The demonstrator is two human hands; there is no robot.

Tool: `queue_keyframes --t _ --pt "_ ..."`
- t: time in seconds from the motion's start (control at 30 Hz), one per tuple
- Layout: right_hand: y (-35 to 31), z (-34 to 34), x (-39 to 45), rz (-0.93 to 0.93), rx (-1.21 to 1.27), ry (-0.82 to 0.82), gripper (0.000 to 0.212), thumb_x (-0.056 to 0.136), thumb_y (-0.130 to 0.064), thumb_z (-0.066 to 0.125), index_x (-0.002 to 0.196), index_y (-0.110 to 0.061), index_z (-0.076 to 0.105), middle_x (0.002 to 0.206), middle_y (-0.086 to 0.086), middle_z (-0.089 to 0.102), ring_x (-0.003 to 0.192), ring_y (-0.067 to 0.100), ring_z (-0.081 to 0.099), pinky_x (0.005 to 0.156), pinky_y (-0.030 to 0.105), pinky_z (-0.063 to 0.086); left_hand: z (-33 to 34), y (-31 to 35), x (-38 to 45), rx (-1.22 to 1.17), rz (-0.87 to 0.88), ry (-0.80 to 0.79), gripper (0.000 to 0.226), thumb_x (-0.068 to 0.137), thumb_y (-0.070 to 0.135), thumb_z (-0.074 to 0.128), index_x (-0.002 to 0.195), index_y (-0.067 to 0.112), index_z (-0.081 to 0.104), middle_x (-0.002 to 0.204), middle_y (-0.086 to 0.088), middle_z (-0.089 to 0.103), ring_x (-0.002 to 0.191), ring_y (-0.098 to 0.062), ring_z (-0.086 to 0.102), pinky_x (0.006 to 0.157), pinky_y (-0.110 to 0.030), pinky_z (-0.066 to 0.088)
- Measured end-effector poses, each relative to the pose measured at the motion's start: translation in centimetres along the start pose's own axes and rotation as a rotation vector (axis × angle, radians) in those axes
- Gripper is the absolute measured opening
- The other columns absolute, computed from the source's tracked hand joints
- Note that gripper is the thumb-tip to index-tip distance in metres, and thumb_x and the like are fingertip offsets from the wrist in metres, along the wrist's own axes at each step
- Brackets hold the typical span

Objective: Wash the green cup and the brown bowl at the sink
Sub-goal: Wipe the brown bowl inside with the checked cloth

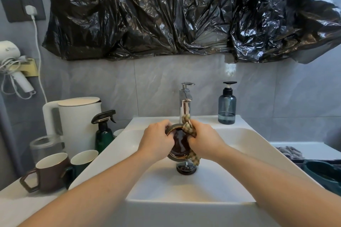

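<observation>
Over the white sink, below the chrome faucet, my left hand grips the rim of the brown bowl, which is tilted so its glossy inside faces me. My right hand holds a checked beige cloth bunched against the bowl's right side; a cloth end hangs below at the bowl's bottom. The green cup stands upright on the counter left of the sink, next to a brown mug. No water stream is visible.
On the left counter stand a white kettle, a green spray bottle and a glass jar. A blue soap dispenser sits on the sink's back ledge. The drain plug is below the bowl. A dark green basin lies at the right.
</observation>
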State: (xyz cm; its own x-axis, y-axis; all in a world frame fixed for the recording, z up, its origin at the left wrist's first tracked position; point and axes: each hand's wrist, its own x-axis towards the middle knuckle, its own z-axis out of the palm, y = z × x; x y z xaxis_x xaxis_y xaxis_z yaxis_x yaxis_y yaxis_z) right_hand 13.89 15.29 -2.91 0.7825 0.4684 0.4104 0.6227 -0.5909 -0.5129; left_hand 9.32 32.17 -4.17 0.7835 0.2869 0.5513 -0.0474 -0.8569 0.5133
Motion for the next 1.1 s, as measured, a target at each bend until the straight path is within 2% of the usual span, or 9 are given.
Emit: queue_keyframes --t 0.13,0.23,0.43,0.57,0.67,0.73,0.83,1.0,1.1 --pt "0.5 0.6 0.2 0.109 0.227 -0.108 0.027 0.088 -0.019 0.06 0.114 -0.025 0.06 0.103 -0.001 0.07 0.094 0.019 0.068 0.08 0.033 0.058 -0.3 0.2 0.3 -0.034 -0.059 0.129 0.012 0.099 0.022 0.062 0.087 0.025 0.063 0.082 0.006 0.069 0.082 -0.025 0.06 0.067 -0.035 0.039" --pt "0.5 1.0 0.2 0.131 0.329 -0.215 0.015 0.097 -0.036 0.059 0.105 -0.024 0.063 0.097 -0.003 0.068 0.08 0.01 0.063 0.067 0.025 0.051 -0.4 0.1 0.5 -0.113 -0.104 0.169 0.012 0.103 0.021 0.057 0.092 0.02 0.062 0.085 0.001 0.068 0.086 -0.031 0.064 0.07 -0.04 0.049" --pt "0.7 0.2 0.4 0.107 0.138 -0.004 0.029 0.09 -0.027 0.053 0.119 -0.026 0.05 0.11 0.002 0.068 0.097 0.025 0.067 0.087 0.045 0.06 -0.1 0.8 -0.6 -0.299 -0.132 -0.114 0.006 0.105 0.013 0.055 0.105 0.02 0.057 0.105 -0.007 0.066 0.074 -0.028 0.075 0.05 -0.035 0.062" --pt "0.5 -0.5 0.2 0.025 0.046 0.097 0.027 0.092 -0.021 0.051 0.118 -0.026 0.046 0.105 0.003 0.069 0.094 0.029 0.065 0.084 0.045 0.057 0.0 1.1 -0.2 -0.332 -0.039 -0.1 0.017 0.103 0.01 0.058 0.111 0.024 0.063 0.101 -0.002 0.068 0.075 -0.025 0.074 0.05 -0.035 0.061" --pt "0.1 0.3 0.3 0.057 0.177 0.025 0.02 0.094 -0.024 0.052 0.114 -0.025 0.054 0.108 0.002 0.07 0.097 0.024 0.066 0.088 0.042 0.057 -0.3 0.3 0.3 -0.261 -0.024 0.035 0.017 0.101 0.015 0.058 0.1 0.031 0.065 0.088 0.004 0.07 0.076 -0.03 0.072 0.058 -0.052 0.063" --pt "-0.2 0.7 0.1 0.124 0.264 -0.126 0.015 0.1 -0.036 0.052 0.097 -0.023 0.061 0.094 0.001 0.068 0.084 0.017 0.064 0.075 0.031 0.053 -0.5 -0.1 0.4 -0.235 -0.055 0.108 0.016 0.102 0.018 0.056 0.099 0.031 0.064 0.086 0.009 0.068 0.081 -0.03 0.07 0.065 -0.057 0.062" --pt "-0.5 0.5 -0.4 0.161 0.268 -0.252 0.042 0.102 -0.054 0.045 0.075 -0.024 0.057 0.069 -0.004 0.057 0.061 0.009 0.053 0.058 0.024 0.04 -0.9 0.1 0.4 -0.249 -0.085 0.142 0.012 0.104 0.017 0.054 0.1 0.025 0.061 0.088 0.006 0.065 0.084 -0.029 0.068 0.064 -0.056 0.062" --pt "0.6 0.4 0.3 0.096 0.15 -0.021 0.019 0.101 -0.037 0.05 0.113 -0.024 0.058 0.11 0.001 0.07 0.098 0.02 0.066 0.09 0.04 0.055 -0.3 0.6 -0.3 -0.331 -0.183 -0.123 0.005 0.103 0.014 0.059 0.106 0.017 0.061 0.103 -0.008 0.068 0.076 -0.028 0.075 0.05 -0.038 0.063" --pt "0.6 -0.2 0.1 0.084 -0.026 0.015 0.02 0.095 -0.027 0.053 0.116 -0.027 0.056 0.107 0.0 0.07 0.094 0.025 0.066 0.083 0.041 0.058 0.1 0.7 -0.7 -0.259 -0.158 -0.283 0.011 0.099 0.015 0.065 0.108 0.018 0.06 0.102 -0.007 0.071 0.071 -0.023 0.076 0.051 -0.033 0.061"
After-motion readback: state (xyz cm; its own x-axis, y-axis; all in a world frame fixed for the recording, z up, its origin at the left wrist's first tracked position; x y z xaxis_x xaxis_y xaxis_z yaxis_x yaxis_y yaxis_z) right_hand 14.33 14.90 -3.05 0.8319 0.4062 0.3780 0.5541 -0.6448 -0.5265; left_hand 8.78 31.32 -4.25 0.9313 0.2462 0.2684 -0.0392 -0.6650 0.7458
